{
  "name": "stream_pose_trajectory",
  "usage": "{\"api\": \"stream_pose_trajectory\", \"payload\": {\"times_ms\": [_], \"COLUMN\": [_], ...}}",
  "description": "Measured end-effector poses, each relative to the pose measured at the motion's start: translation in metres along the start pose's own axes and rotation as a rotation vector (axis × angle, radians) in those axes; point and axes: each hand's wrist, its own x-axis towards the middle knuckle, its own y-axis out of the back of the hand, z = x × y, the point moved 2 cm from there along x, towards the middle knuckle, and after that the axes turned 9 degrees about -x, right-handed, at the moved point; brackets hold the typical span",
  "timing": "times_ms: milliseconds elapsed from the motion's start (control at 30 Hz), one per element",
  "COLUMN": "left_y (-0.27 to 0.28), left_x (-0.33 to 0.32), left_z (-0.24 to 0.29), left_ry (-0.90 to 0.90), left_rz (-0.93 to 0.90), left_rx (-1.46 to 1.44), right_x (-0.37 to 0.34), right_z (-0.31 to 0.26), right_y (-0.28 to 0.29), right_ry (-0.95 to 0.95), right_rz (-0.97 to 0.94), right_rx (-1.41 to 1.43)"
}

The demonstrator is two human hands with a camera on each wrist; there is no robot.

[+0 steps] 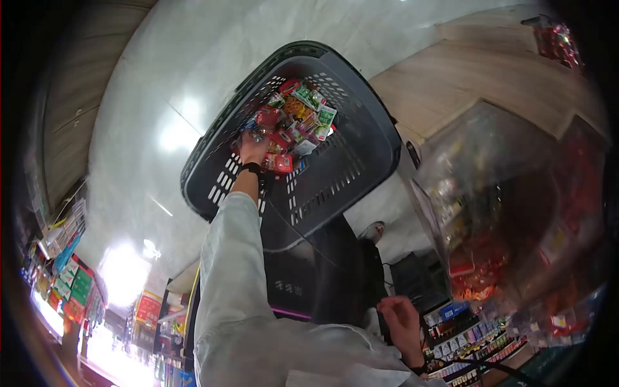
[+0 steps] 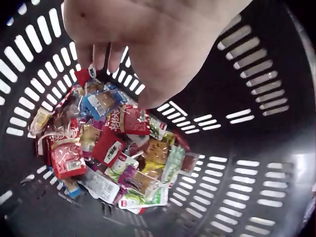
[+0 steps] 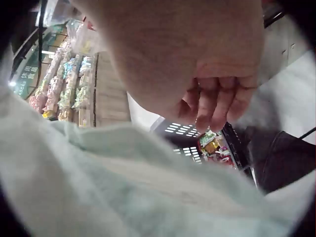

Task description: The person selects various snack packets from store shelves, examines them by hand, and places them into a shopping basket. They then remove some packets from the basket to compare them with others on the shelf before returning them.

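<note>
My left hand (image 1: 253, 148), with a black band at its wrist, reaches down inside a dark grey shopping basket (image 1: 371, 138). In the left wrist view the fingers (image 2: 99, 55) point down toward a pile of small snack packets (image 2: 116, 148). Their tips are right by a red packet (image 2: 84, 75) at the pile's edge. Red, green, blue and yellow wrappers make up the heap, at one end of the basket's slotted floor. My right hand (image 1: 401, 326) hangs near my body, fingers loosely curled and holding nothing.
On the right stands a large clear bin (image 1: 477, 238) with packaged goods, next to a wooden counter (image 1: 464, 77). Shelves of small products (image 1: 474, 338) are at lower right. Pale shiny floor (image 1: 155, 84) lies beyond the basket. A foot (image 1: 374, 231) shows beside it.
</note>
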Motion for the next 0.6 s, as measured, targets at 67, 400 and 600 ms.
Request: {"api": "stream_pose_trajectory", "payload": {"times_ms": [67,400,600], "left_y": [-0.013,-0.096,-0.125], "left_x": [0.012,0.054,0.045], "left_z": [0.022,0.018,0.029], "left_ry": [0.158,0.171,0.269], "left_rz": [-0.171,-0.071,0.197], "left_rx": [0.024,0.445,0.414], "right_x": [0.022,0.073,0.08], "right_z": [0.008,0.043,0.023], "right_y": [-0.002,0.007,0.003], "right_ry": [-0.081,-0.299,-0.291], "right_rz": [0.028,0.113,0.112], "right_rx": [-0.013,-0.147,-0.137]}}
